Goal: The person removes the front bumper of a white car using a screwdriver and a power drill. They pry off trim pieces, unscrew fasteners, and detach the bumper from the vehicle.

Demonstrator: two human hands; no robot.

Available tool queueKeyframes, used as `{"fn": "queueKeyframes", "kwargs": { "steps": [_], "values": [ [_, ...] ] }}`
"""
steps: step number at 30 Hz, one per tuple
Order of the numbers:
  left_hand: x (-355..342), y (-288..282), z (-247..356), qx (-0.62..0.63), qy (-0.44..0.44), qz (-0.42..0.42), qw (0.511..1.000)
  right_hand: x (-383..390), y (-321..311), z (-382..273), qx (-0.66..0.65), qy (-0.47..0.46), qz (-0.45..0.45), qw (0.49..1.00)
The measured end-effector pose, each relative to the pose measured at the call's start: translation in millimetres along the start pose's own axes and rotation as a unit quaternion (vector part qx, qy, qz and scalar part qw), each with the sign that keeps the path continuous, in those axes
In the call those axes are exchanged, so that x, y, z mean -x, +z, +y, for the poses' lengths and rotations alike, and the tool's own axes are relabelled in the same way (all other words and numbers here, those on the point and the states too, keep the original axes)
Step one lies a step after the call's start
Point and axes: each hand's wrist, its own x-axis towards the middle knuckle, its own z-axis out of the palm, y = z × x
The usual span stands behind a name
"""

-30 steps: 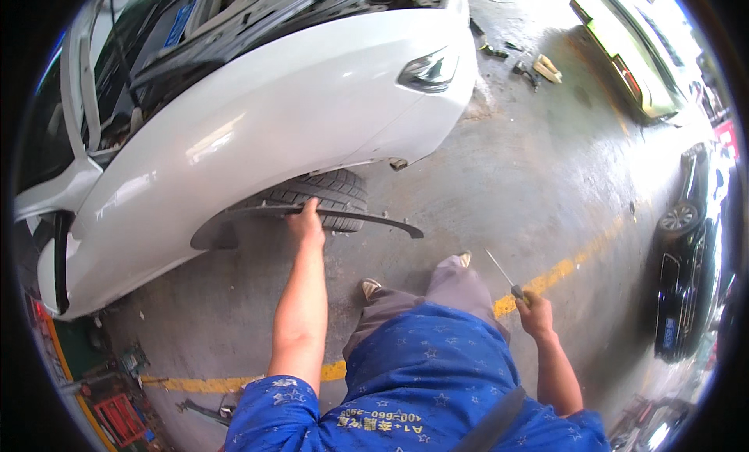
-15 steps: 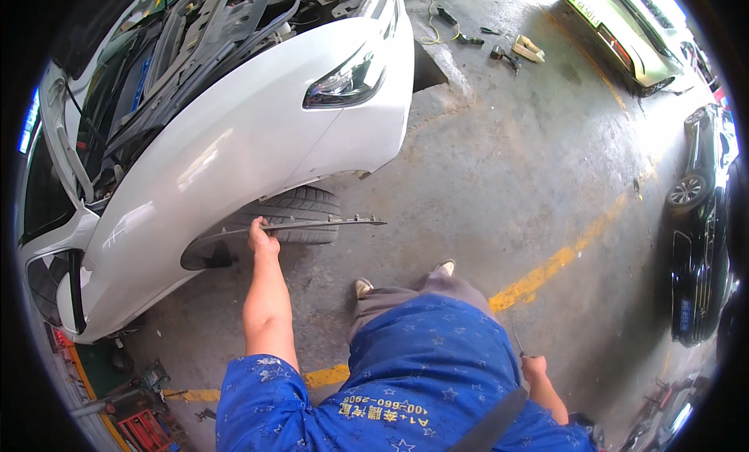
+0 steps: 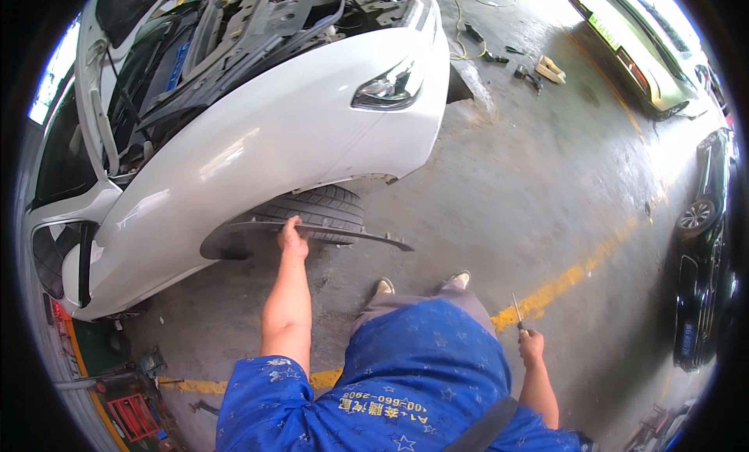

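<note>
My left hand [image 3: 292, 237], fingers wrapped closed, grips a long, thin dark wheel-arch trim [image 3: 374, 237] with small clips along its edge. Its free end sticks out past the tyre [image 3: 320, 209], while the wide rear part lies at the back of the wheel arch of a white car [image 3: 281, 116]. Whether that rear part is fastened there, I cannot tell. Low at my right side, my right hand [image 3: 531, 345] is closed round the handle of a screwdriver [image 3: 517, 308], its thin shaft pointing up and away from me.
The car's engine bay [image 3: 242, 54] is exposed. Beyond its front, tools [image 3: 528, 78], a beige object [image 3: 550, 70] and a yellow cable [image 3: 466, 56] lie on the floor. A black car [image 3: 693, 265] stands at right, a light-coloured car [image 3: 636, 58] far right. A red tool tray [image 3: 134, 418] sits lower left.
The trim's free end has swung lower, toward me, with my left hand still on it. My right hand has risen slightly with the screwdriver. The whole view has shifted a little.
</note>
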Motion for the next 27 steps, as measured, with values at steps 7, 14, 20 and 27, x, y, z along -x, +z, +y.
{"fn": "queueKeyframes", "kwargs": {
  "steps": [7, 14, 20, 27],
  "values": [
    [-20.9, 7.1, 3.1, 0.053, -0.02, -0.043, 0.997, 82.1, 47.4, 10.5, -0.013, 0.043, 0.021, 0.999],
    [6.9, 27.3, -23.8, 0.086, -0.051, -0.076, 0.992, 174.2, 37.4, 45.2, -0.055, 0.221, 0.013, 0.974],
    [43.5, 37.3, -105.4, -0.064, -0.145, -0.028, 0.987, 172.4, 23.7, 62.7, -0.075, 0.357, 0.004, 0.931],
    [83.0, 81.7, -180.1, -0.378, -0.233, -0.079, 0.893, 0.2, 9.0, 118.5, -0.094, 0.297, 0.0, 0.95]
  ]
}}
